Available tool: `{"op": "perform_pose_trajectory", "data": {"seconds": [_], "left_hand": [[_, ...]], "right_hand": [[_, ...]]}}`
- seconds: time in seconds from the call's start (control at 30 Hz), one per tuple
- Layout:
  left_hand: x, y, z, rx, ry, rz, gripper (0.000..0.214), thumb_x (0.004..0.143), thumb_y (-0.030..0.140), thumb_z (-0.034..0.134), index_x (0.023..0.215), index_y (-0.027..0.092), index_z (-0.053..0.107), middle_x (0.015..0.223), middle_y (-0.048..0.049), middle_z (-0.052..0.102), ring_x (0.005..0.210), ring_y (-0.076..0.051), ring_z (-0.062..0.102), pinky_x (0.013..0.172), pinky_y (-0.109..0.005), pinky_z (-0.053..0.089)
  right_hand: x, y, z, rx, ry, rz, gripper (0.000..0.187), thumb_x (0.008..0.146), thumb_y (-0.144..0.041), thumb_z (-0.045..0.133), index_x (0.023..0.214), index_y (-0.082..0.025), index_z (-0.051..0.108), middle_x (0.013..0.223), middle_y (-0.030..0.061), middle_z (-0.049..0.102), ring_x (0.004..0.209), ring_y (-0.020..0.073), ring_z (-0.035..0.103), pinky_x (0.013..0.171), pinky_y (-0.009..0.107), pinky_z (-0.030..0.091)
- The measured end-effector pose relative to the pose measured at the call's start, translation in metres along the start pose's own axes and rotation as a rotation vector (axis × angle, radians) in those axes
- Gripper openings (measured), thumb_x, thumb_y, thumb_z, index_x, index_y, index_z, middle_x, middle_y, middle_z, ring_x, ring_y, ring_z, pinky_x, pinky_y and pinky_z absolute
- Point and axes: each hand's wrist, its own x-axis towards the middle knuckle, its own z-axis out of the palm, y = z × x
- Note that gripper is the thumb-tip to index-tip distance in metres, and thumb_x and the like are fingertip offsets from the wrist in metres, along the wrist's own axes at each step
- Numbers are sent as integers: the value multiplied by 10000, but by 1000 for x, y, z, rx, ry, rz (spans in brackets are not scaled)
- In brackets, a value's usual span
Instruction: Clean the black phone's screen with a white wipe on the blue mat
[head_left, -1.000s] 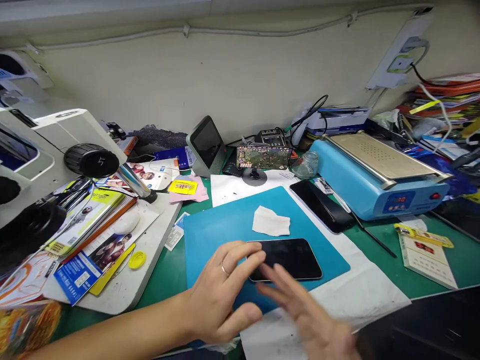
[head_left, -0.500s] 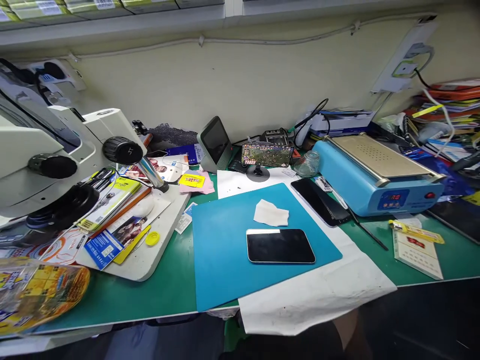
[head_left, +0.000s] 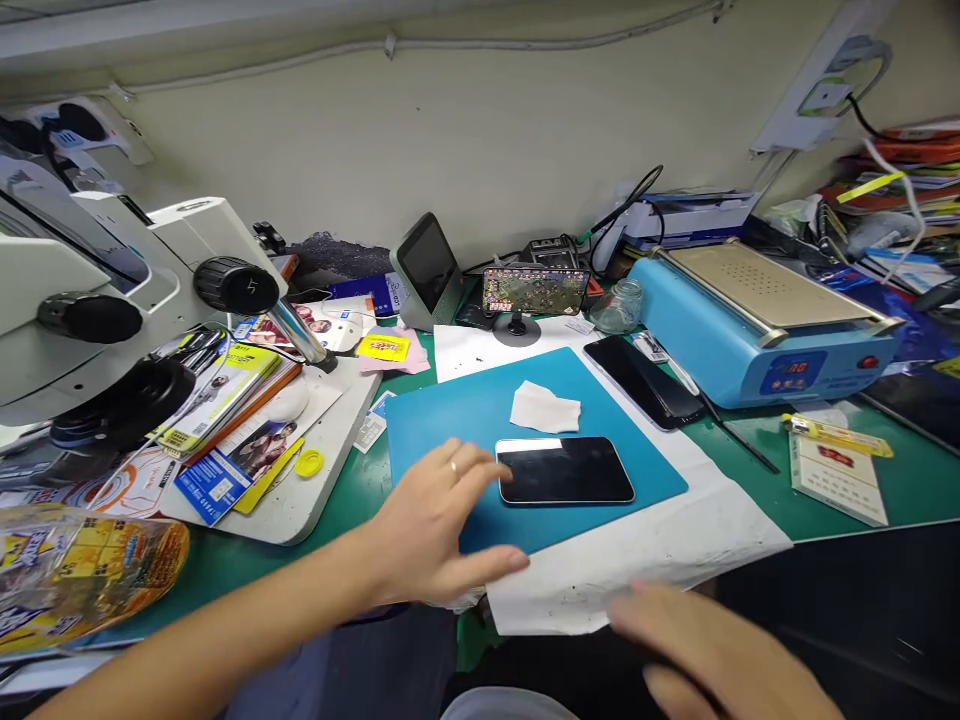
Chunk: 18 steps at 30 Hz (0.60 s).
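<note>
A smartphone (head_left: pixel 566 472) with a dark screen lies face up on the blue mat (head_left: pixel 442 420). My left hand (head_left: pixel 442 520) is over the mat at the phone's left end, thumb and fingers apart, holding nothing. Its index fingertip meets the phone's left edge in view; whether it touches cannot be made out. Low on the right, my right hand (head_left: pixel 712 645) is smeared by motion over the front edge of the bench, nearest to the white paper sheet (head_left: pixel 637 570). Just behind the phone rests a white cloth piece (head_left: pixel 545 407).
A second phone (head_left: pixel 641 380) and a thin black tool (head_left: pixel 739 435) lie right of the mat, before a blue heating-plate machine (head_left: pixel 765 330). A phone on a stand (head_left: pixel 534 292) plays a game at the back. Left stands a microscope (head_left: pixel 172 270) among booklets and a plastic-wrapped package (head_left: pixel 90 570).
Both my hands have come into view from below, the left reaching to the phone's left end. The camera view has tilted down slightly. The phone and cloth lie as before on the mat.
</note>
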Motion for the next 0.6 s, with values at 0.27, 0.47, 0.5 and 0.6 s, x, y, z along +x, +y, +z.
{"op": "perform_pose_trajectory", "data": {"seconds": [0.27, 0.47, 0.5, 0.6], "left_hand": [[27, -40, 26, 157, -97, -127, 822, 763, 745, 717, 1287, 146, 512, 1163, -137, 584, 1057, -337, 557, 935, -511, 488], [24, -42, 23, 110, -93, -179, 623, 760, 570, 741, 1205, 183, 540, 1123, -107, 564, 1025, -319, 538, 879, -484, 480], [24, -42, 23, 111, -94, -186, 608, 760, 562, 733, 1195, 182, 543, 1118, -107, 562, 1017, -318, 537, 866, -481, 478], [24, -43, 24, 112, -100, -190, 578, 764, 537, 715, 1180, 173, 548, 1108, -109, 559, 1003, -314, 531, 851, -476, 470]], "right_hand": [[149, 29, 36, 78, -567, -105, 214, 978, -259, 551, 1137, -231, 691, 1137, 83, 680, 1092, 239, 628, 902, 406, 553], [165, 38, 48, 48, -792, -187, 268, 905, -286, 657, 1161, -209, 667, 1112, 89, 636, 1026, 261, 606, 836, 408, 522], [166, 37, 48, 34, -817, -192, 254, 896, -281, 665, 1138, -203, 668, 1090, 87, 635, 1012, 264, 606, 822, 406, 520], [171, 33, 48, -11, -875, -190, 212, 876, -264, 683, 1074, -188, 669, 1060, 88, 630, 995, 270, 609, 796, 396, 515]]}}
